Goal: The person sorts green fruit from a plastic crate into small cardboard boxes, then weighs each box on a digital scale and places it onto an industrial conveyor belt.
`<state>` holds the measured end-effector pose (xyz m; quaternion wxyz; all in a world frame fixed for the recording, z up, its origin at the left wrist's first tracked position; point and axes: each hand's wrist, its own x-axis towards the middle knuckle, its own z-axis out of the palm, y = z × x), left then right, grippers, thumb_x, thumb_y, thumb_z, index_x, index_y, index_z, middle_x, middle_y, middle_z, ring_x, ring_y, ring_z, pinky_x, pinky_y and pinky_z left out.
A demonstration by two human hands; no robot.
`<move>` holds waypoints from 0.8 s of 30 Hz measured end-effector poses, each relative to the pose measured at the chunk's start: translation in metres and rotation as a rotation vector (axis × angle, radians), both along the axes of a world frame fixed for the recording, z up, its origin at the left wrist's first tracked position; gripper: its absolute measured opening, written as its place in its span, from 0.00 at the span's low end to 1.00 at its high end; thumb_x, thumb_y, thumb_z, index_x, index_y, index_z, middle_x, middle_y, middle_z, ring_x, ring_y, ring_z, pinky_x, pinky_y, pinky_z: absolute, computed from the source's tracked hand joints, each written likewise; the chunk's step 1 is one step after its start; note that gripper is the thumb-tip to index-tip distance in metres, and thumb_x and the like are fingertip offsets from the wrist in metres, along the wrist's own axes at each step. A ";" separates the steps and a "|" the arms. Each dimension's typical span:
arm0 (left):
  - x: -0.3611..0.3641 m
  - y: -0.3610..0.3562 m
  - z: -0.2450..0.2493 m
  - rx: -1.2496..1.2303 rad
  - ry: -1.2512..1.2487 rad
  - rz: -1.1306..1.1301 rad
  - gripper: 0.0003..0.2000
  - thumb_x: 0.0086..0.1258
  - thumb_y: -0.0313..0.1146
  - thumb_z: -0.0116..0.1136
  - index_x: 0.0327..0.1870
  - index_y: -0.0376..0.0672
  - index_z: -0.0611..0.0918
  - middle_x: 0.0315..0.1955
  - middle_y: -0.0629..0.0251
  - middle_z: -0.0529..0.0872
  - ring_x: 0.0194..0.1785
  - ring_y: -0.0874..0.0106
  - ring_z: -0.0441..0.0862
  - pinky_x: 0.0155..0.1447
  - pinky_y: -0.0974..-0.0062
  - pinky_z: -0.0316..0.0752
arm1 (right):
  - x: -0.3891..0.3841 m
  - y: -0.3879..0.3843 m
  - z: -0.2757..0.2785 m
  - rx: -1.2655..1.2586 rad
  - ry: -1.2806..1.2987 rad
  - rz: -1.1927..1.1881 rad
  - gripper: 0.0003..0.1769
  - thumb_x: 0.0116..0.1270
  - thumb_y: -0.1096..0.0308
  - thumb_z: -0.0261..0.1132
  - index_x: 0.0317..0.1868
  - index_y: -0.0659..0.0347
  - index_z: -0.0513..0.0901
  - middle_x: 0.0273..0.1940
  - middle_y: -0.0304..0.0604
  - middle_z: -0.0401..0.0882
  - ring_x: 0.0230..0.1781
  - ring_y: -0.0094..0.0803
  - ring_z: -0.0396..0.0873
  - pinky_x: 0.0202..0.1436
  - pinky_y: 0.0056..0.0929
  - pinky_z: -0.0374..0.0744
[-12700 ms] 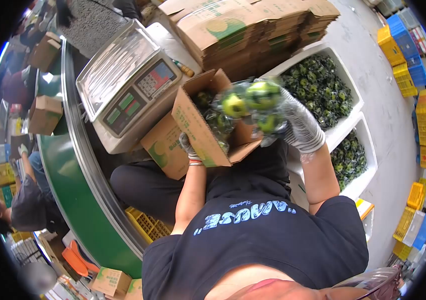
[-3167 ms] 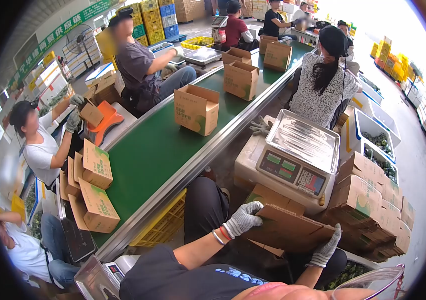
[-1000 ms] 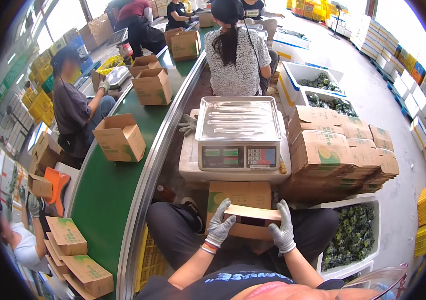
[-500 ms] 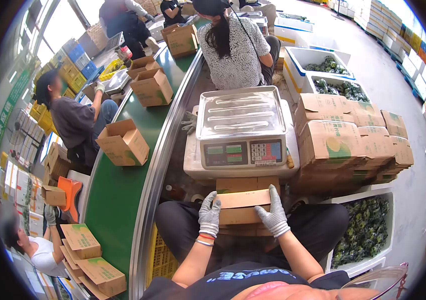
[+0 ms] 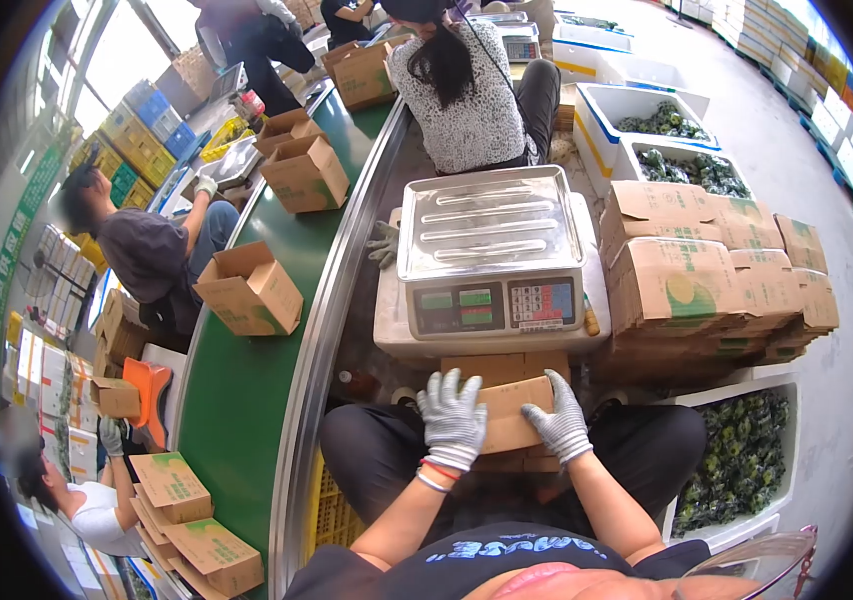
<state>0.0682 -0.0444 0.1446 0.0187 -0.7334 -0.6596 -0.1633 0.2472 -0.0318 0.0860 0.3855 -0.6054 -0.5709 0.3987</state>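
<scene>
A brown cardboard box (image 5: 507, 415) rests on my lap, just below the weighing scale (image 5: 492, 265). My left hand (image 5: 453, 418), in a grey knit glove, lies flat on the box's top flap with fingers spread. My gloved right hand (image 5: 559, 422) presses the flap from the right side. Both hands hold the flaps down.
A stack of flat cartons (image 5: 717, 285) stands right of the scale. White tubs of bagged green fruit (image 5: 742, 465) sit at right. A green conveyor belt (image 5: 247, 370) at left carries open boxes (image 5: 249, 290). Other people work along the belt; one sits ahead with a patterned top (image 5: 467, 90).
My left hand has slid from the box's left edge onto the top flap and spread out. The right hand stays on the right side. The box sits lower on my lap.
</scene>
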 end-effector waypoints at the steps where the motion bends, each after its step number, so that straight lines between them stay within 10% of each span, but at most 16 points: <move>1: 0.007 0.008 -0.015 0.027 -0.012 -0.117 0.23 0.57 0.29 0.55 0.58 0.51 0.75 0.58 0.56 0.72 0.65 0.54 0.63 0.67 0.48 0.55 | -0.001 0.001 0.011 0.003 -0.056 0.009 0.41 0.49 0.63 0.73 0.62 0.66 0.66 0.59 0.58 0.69 0.61 0.49 0.68 0.66 0.36 0.67; 7: 0.023 0.017 -0.038 -0.080 0.124 -0.313 0.32 0.53 0.19 0.43 0.65 0.49 0.69 0.62 0.62 0.70 0.67 0.55 0.61 0.71 0.54 0.49 | 0.069 -0.056 0.083 0.270 0.042 -0.265 0.33 0.55 0.68 0.68 0.62 0.64 0.68 0.57 0.53 0.71 0.56 0.43 0.73 0.59 0.33 0.73; 12: 0.020 0.022 -0.045 0.037 0.105 -0.404 0.30 0.54 0.17 0.40 0.62 0.44 0.71 0.57 0.57 0.75 0.63 0.53 0.67 0.68 0.57 0.59 | 0.240 -0.176 0.043 0.474 -0.104 -1.108 0.13 0.62 0.79 0.58 0.47 0.65 0.78 0.38 0.42 0.82 0.37 0.28 0.81 0.44 0.24 0.79; 14: 0.009 0.024 -0.054 0.098 -0.004 -0.467 0.27 0.57 0.18 0.42 0.62 0.41 0.71 0.58 0.55 0.75 0.64 0.53 0.67 0.69 0.57 0.58 | 0.290 -0.247 0.011 0.413 0.305 -1.535 0.11 0.63 0.80 0.54 0.43 0.64 0.80 0.38 0.44 0.82 0.39 0.29 0.81 0.46 0.25 0.79; 17: 0.025 0.009 -0.036 0.049 -0.029 -0.527 0.33 0.56 0.32 0.59 0.66 0.36 0.65 0.60 0.50 0.71 0.63 0.54 0.68 0.68 0.59 0.61 | 0.346 -0.380 -0.087 -0.084 -0.384 -1.920 0.15 0.57 0.78 0.57 0.45 0.66 0.80 0.41 0.48 0.83 0.42 0.36 0.81 0.52 0.31 0.77; 21: 0.044 0.005 -0.006 -0.189 0.251 -0.586 0.43 0.48 0.37 0.67 0.68 0.38 0.61 0.62 0.47 0.67 0.63 0.53 0.68 0.67 0.57 0.60 | 0.302 -0.517 -0.201 -1.012 -0.279 -1.398 0.36 0.48 0.60 0.66 0.61 0.60 0.72 0.57 0.56 0.74 0.59 0.45 0.73 0.62 0.32 0.71; 24: 0.033 0.024 0.012 -0.254 -0.103 -0.672 0.42 0.51 0.35 0.66 0.69 0.39 0.58 0.63 0.48 0.66 0.63 0.53 0.68 0.66 0.56 0.62 | 0.266 -0.468 -0.155 -1.356 -0.368 -0.999 0.38 0.48 0.58 0.68 0.64 0.50 0.70 0.62 0.53 0.70 0.63 0.44 0.69 0.65 0.35 0.69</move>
